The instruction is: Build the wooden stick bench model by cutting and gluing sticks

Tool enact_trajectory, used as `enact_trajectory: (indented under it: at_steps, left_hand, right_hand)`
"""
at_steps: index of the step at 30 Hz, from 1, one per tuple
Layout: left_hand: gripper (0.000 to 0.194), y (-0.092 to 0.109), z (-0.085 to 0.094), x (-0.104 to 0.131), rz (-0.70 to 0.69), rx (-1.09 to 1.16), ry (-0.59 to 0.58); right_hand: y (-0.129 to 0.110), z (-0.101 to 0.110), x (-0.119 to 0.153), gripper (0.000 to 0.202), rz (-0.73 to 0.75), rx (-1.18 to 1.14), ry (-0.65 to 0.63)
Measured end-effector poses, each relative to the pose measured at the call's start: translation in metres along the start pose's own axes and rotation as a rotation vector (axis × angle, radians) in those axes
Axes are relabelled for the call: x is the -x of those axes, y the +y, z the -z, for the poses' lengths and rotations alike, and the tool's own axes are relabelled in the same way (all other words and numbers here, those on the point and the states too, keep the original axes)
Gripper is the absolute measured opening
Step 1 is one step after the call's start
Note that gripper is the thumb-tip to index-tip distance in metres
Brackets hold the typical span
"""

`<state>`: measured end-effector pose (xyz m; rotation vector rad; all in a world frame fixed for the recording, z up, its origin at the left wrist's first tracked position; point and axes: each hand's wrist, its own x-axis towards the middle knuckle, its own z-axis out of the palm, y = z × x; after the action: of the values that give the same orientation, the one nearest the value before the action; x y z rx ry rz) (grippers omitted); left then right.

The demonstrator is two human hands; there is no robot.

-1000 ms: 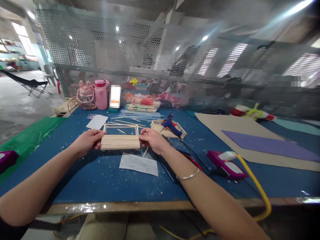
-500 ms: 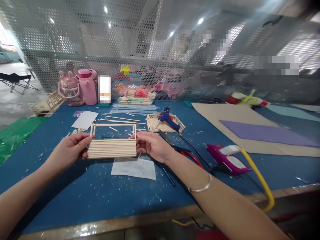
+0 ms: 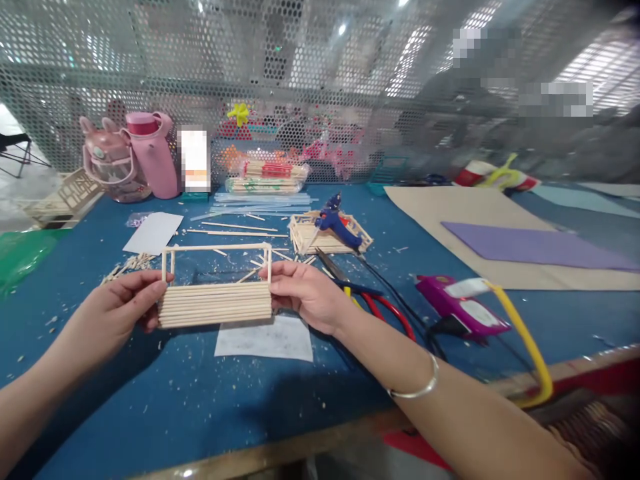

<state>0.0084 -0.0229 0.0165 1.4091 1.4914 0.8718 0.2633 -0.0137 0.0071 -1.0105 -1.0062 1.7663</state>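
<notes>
No text, brand or number can be read. Red and green print shows on the clear plastic packs of thin wooden sticks [image 3: 270, 177], too small and blurred to make out. The upright rectangular bright screen [image 3: 194, 159] is masked by coarse squares, with an orange strip low down. Grey marks on the flat white paper sheet [image 3: 265, 340] are too faint to read as writing, and the white oval patch [image 3: 483, 312] on the magenta plastic device [image 3: 453, 320] gives nothing legible.
</notes>
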Motion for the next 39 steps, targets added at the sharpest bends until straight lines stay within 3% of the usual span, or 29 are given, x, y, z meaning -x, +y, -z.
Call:
enact_trajectory:
  at_steps: [7,16,24,32,36,39]
  left_hand:
    - [0.043,-0.0052,0.0014,-0.0006,-0.041,-0.014,0.010]
    - [0.036,-0.0040,0.0016,0.0015,-0.019,0.030,-0.022]
    - [0.026,-0.0090,0.0036,0.0013,0.123,0.284,-0.083]
    - [0.032,-0.0038,0.0033,-0.0039,0.156,0.451,-0.133]
    - [0.027,-0.0022,0.0042,-0.0038,0.127,0.421,-0.142]
    - [0.026,-0.0025,0.0051,-0.0019,0.094,0.264,-0.114]
  right_hand:
    - [-0.0030,-0.0011,0.0021,0.021,-0.045,-0.022,-0.027]
    - [-0.0027,-0.0069,0.0037,0.004,-0.061,0.015,0.038]
    - [-0.0055,-0.0061,0.0022,0.007,-0.052,0.027,0.031]
    - [-0.0062,-0.0043,-0.0008,0.012,-0.044,0.097,0.033]
    - [-0.0060,-0.0047,-0.0018,0.014,-0.054,0.102,0.072]
    - [-0.0059,-0.0055,-0.0014,0.015,-0.045,0.109,0.079]
